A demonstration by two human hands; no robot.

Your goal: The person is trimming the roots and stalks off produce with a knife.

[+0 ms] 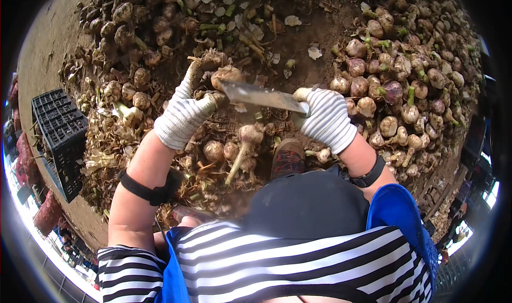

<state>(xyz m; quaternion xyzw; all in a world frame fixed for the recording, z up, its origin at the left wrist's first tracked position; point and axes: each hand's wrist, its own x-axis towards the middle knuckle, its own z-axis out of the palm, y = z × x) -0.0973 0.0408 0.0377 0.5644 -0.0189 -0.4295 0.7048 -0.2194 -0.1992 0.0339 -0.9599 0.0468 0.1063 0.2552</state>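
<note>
left hand [184, 114] pinching garlic bulb [225, 76] steady for trimming, right hand [326, 117] apparently fisted round knife [261, 96], trimmed bulbs [394, 90] heaped rightward.

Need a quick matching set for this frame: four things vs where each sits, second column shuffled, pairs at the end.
Things:
1. garlic bulb
2. knife
3. black crate
4. pile of trimmed garlic

Places:
A. on the ground at the person's far left
B. held in the gloved left hand
C. heaped on the person's right side
D. gripped by the gloved right hand, blade pointing toward the bulb

Pairs: 1-B, 2-D, 3-A, 4-C
</note>
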